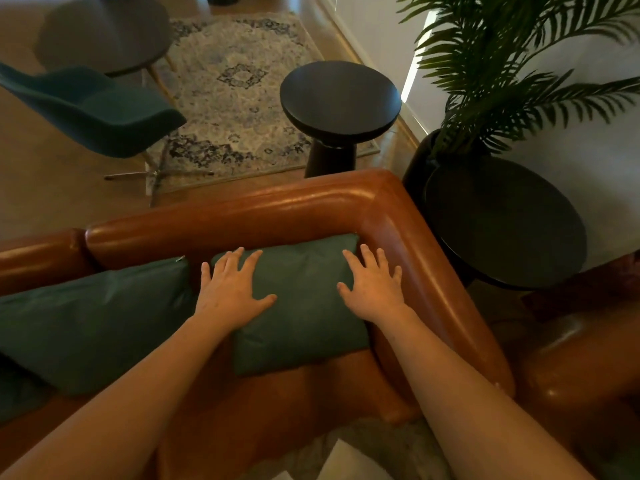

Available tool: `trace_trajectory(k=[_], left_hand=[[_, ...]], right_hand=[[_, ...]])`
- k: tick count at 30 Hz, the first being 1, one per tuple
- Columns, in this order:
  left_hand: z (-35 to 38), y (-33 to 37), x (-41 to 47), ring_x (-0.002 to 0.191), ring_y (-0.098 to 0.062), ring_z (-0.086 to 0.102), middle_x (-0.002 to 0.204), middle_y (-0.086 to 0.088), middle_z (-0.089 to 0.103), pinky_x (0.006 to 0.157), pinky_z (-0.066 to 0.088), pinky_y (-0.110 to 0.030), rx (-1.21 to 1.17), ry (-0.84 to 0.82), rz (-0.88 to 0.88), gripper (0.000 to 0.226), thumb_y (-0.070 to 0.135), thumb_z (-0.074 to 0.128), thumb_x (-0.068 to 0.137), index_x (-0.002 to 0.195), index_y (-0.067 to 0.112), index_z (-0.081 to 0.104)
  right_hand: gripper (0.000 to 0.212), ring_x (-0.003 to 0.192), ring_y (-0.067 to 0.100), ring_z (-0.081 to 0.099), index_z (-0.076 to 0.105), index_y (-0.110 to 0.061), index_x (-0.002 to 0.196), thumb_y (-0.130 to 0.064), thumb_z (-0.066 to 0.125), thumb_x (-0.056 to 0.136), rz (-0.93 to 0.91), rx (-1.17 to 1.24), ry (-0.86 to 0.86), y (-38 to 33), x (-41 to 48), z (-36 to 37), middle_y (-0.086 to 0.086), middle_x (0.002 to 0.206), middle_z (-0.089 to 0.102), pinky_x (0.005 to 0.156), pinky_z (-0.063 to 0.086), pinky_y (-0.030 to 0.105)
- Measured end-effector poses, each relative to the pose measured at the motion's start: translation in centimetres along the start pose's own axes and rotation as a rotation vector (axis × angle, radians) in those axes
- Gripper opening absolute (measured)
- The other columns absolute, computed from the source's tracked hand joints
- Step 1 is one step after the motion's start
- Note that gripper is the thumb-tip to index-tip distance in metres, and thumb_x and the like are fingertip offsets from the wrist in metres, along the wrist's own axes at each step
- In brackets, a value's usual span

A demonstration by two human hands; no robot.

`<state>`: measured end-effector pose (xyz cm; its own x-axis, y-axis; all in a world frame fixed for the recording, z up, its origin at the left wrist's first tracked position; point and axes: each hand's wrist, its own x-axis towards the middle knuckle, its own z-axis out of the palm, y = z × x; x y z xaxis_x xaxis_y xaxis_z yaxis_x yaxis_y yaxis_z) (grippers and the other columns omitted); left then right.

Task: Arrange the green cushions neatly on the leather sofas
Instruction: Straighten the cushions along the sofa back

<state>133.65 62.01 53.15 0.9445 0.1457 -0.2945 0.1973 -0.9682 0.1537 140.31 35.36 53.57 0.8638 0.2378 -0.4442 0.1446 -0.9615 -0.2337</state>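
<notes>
On cushion (306, 317), left hand (231, 289), right hand (373, 288), flat

A pale patterned rug (239, 98) with dark blue motifs fills the upper centre, lying on a warm brown wooden floor (52, 188). At the upper left stands a teal shell chair (104, 112) on thin legs. Behind it is a grey round-topped piece (104, 32) with wooden legs, too blurred to tell whether it is a chair or a table. A black pedestal side table (341, 95) stands at the rug's near right corner. At the right, a second round black table (505, 223) sits just beside a palm (502, 74) in a black pot (420, 161), against a white wall (588, 161). A bright strip of light (414, 71) falls on the wall above the skirting board (349, 36).
</notes>
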Motion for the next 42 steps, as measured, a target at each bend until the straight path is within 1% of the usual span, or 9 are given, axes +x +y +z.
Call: trace_trajectory(k=[9, 14, 18, 23, 29, 32, 37, 39, 42], left_hand=[[3.1, -1.2, 5.9, 0.161, -0.029, 0.008, 0.175, -0.006, 0.008, 0.128, 0.005, -0.061, 0.015, -0.075, -0.085, 0.104, 0.075, 0.057, 0.09, 0.167, 0.035, 0.001], [4.8, -2.0, 8.6, 0.161, -0.029, 0.009, 0.175, -0.006, 0.008, 0.128, 0.006, -0.06, 0.034, -0.136, -0.139, 0.104, 0.073, 0.058, 0.091, 0.167, 0.033, -0.001], [5.9, -2.9, 11.4, 0.161, -0.03, 0.01, 0.175, -0.006, 0.008, 0.129, 0.01, -0.059, 0.015, -0.174, -0.161, 0.104, 0.069, 0.062, 0.091, 0.168, 0.032, 0.002], [7.0, -4.6, 13.9, 0.16, -0.03, 0.011, 0.175, -0.005, 0.01, 0.129, 0.014, -0.056, 0.046, -0.213, -0.172, 0.104, 0.065, 0.065, 0.091, 0.168, 0.032, 0.003], [8.2, -6.2, 15.8, 0.16, -0.032, 0.012, 0.174, -0.006, 0.012, 0.129, 0.015, -0.055, 0.084, -0.314, -0.205, 0.097, 0.055, 0.063, 0.096, 0.168, 0.028, 0.004], [9.0, -6.9, 15.9, 0.158, -0.033, 0.018, 0.172, -0.007, 0.019, 0.127, 0.021, -0.056, 0.085, -0.331, -0.219, 0.09, 0.048, 0.061, 0.098, 0.168, 0.024, 0.01], [9.1, -6.3, 16.1, 0.142, -0.033, 0.038, 0.156, -0.009, 0.038, 0.113, 0.039, -0.05, 0.175, -0.281, -0.222, 0.065, 0.033, 0.048, 0.106, 0.165, 0.02, 0.024], [9.0, -6.2, 16.2, 0.133, -0.03, 0.043, 0.146, -0.008, 0.044, 0.108, 0.042, -0.047, 0.238, -0.285, -0.194, 0.053, 0.03, 0.048, 0.107, 0.157, 0.021, 0.039], [8.5, -6.2, 16.0, 0.124, -0.026, 0.051, 0.133, -0.002, 0.053, 0.099, 0.045, -0.043, 0.289, -0.264, -0.153, 0.039, 0.035, 0.055, 0.105, 0.142, 0.023, 0.054]], right_hand=[[0.075, 0.162, 0.034, -0.009, 0.005, -0.039, 0.168, -0.054, 0.046, 0.107, -0.047, -0.057, -0.12, 1.7, 8.4, 1.2, 0.002, 0.178, -0.005, 0.126, 0.004, 0.067], [0.076, 0.162, 0.036, -0.004, 0.007, -0.037, 0.168, -0.053, 0.048, 0.106, -0.058, -0.069, -0.193, 2.7, 12.8, 1.6, 0.004, 0.178, -0.003, 0.126, 0.009, 0.066], [0.077, 0.162, 0.037, -0.001, 0.009, -0.033, 0.169, -0.051, 0.049, 0.106, -0.073, -0.088, -0.24, 3.6, 16.8, 1.7, 0.005, 0.177, -0.003, 0.127, 0.013, 0.065], [0.077, 0.162, 0.037, 0.001, 0.011, -0.03, 0.169, -0.048, 0.051, 0.105, -0.065, -0.075, -0.242, 4.4, 20.4, 2.1, 0.005, 0.177, -0.001, 0.126, 0.018, 0.063], [0.075, 0.162, 0.037, -0.002, 0.008, -0.028, 0.169, -0.047, 0.047, 0.108, -0.032, -0.044, -0.315, 5.7, 23.4, 3.6, 0.0, 0.178, -0.001, 0.127, 0.018, 0.062], [0.073, 0.161, 0.038, 0.004, 0.008, -0.027, 0.169, -0.046, 0.045, 0.109, -0.029, -0.025, -0.344, 6.5, 23.8, 4.6, -0.002, 0.177, 0.003, 0.125, 0.023, 0.062], [0.063, 0.145, 0.04, 0.033, 0.016, -0.017, 0.168, -0.03, 0.043, 0.112, -0.064, 0.002, -0.234, 7.0, 23.9, 5.8, 0.007, 0.168, 0.019, 0.116, 0.04, 0.051], [0.059, 0.138, 0.04, 0.038, 0.024, -0.012, 0.166, -0.021, 0.046, 0.111, -0.052, -0.001, -0.182, 7.0, 23.9, 6.1, 0.009, 0.163, 0.023, 0.112, 0.042, 0.046], [0.047, 0.127, 0.039, 0.043, 0.048, -0.008, 0.153, -0.011, 0.054, 0.106, -0.038, -0.005, -0.109, 7.0, 23.6, 6.6, 0.009, 0.151, 0.032, 0.105, 0.045, 0.043]])
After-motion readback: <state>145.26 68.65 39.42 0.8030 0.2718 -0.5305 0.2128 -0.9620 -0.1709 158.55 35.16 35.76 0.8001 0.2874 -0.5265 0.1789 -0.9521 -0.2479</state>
